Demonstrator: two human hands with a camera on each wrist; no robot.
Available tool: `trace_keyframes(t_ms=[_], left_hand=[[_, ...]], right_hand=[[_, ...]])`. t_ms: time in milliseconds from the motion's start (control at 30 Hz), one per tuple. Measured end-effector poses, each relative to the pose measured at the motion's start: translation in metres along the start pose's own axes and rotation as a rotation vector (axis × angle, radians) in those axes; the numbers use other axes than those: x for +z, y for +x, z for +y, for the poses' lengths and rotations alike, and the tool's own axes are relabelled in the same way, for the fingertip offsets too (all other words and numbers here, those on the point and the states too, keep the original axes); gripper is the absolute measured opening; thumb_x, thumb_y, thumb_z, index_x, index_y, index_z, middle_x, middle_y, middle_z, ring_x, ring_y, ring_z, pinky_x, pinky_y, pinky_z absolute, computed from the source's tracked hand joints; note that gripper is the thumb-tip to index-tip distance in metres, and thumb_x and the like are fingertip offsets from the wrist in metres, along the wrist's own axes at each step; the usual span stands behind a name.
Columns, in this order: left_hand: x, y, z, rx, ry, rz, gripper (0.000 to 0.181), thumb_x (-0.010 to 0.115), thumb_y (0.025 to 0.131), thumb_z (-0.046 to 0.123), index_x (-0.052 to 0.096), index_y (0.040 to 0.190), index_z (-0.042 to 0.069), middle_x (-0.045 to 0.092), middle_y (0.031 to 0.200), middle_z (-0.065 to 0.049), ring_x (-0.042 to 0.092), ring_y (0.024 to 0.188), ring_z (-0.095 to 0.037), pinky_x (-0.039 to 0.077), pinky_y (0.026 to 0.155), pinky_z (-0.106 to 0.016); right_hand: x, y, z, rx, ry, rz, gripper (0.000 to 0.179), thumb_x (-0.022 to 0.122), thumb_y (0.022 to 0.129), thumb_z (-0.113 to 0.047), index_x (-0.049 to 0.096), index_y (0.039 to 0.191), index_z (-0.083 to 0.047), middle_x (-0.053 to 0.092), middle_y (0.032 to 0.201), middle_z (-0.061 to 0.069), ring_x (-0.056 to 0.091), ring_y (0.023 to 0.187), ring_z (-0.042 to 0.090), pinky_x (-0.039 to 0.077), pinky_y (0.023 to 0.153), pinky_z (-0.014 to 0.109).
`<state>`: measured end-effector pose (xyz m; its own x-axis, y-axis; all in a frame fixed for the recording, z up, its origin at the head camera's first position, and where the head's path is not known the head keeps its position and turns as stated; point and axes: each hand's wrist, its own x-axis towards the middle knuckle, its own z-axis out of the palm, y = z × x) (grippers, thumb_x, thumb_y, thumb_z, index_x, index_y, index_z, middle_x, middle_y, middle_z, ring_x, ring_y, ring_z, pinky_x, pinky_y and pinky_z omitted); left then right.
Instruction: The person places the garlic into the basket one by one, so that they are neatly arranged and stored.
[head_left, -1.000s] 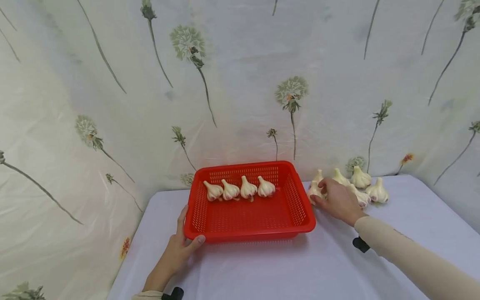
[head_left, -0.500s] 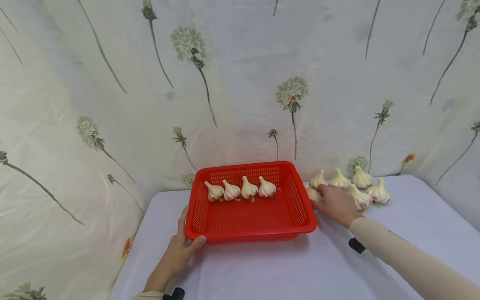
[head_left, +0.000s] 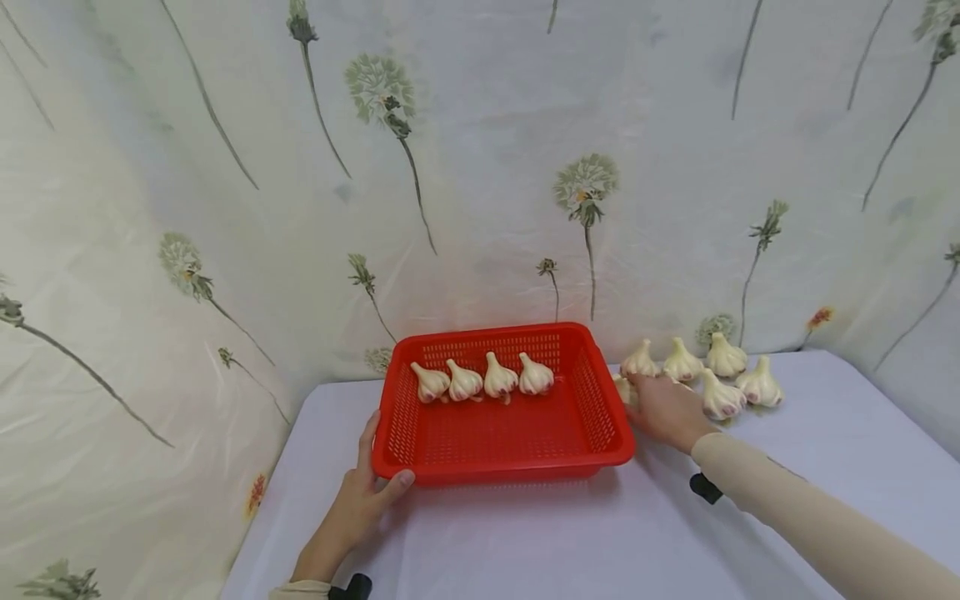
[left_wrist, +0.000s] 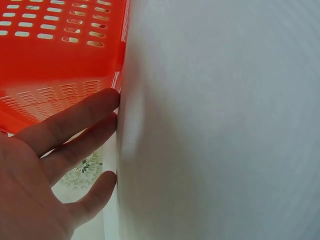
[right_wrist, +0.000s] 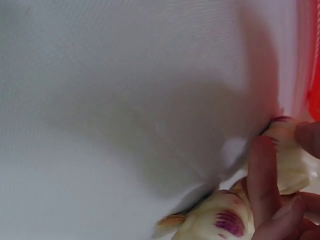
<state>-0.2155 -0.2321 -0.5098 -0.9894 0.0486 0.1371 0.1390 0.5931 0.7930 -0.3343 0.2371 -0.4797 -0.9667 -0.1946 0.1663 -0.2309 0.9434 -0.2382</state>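
My left hand (head_left: 358,503) is at the near left corner of a red plastic basket (head_left: 480,474), thumb along the front rim and fingers fairly straight by the side wall. In the left wrist view, spread fingertips (left_wrist: 106,100) reach the white cloth beside the basket (left_wrist: 60,60). Four-sided and perforated, the basket holds a row of several garlic bulbs (head_left: 500,379) along its far side. Right of it, my right hand (head_left: 663,408) pinches a garlic bulb (right_wrist: 292,162) between thumb and finger, the hand partly covering it in the head view. Another garlic bulb (right_wrist: 222,220) lies right beside those fingers.
More loose garlic bulbs (head_left: 726,357) lie around and behind my right hand at the table's far right. A white cloth covers the table (head_left: 525,542). Behind stands a pale floral curtain (head_left: 480,183).
My right hand has shifted slightly left and closed on the garlic bulb nearest the basket. The left hand and the basket stay where they were.
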Motion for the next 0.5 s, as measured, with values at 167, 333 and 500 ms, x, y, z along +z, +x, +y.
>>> trace_keyframes(t_ms=[167,333,500], left_hand=[[-0.0017,0.0004,0.0003,0.016,0.004,0.004,0.092,0.067,0.088,0.049,0.004,0.155,0.048,0.065,0.128,-0.004,0.061,0.093,-0.016,0.053,0.075,-0.033],[-0.0020,0.0003,0.0005,0.025,0.006,0.004,0.092,0.066,0.088,0.049,0.004,0.155,0.046,0.065,0.128,-0.007,0.061,0.091,-0.016,0.053,0.074,-0.032],[0.0003,-0.0007,-0.0015,0.012,-0.001,0.002,0.092,0.067,0.088,0.050,0.004,0.155,0.048,0.065,0.130,-0.006,0.061,0.091,-0.016,0.052,0.075,-0.033]], right_hand=[[0.0000,0.0012,-0.0016,-0.038,0.005,0.000,0.041,0.058,0.094,-0.031,0.053,0.126,-0.007,0.070,0.089,0.018,0.068,0.077,0.039,0.049,0.051,0.050],[0.0001,0.0004,-0.0027,-0.044,0.018,-0.033,0.037,0.058,0.094,-0.024,0.049,0.125,-0.006,0.067,0.092,0.021,0.068,0.082,0.040,0.051,0.054,0.050],[0.0021,-0.0011,-0.0013,-0.036,0.017,-0.015,0.032,0.062,0.092,-0.029,0.055,0.113,-0.006,0.064,0.081,0.013,0.065,0.073,0.032,0.050,0.053,0.047]])
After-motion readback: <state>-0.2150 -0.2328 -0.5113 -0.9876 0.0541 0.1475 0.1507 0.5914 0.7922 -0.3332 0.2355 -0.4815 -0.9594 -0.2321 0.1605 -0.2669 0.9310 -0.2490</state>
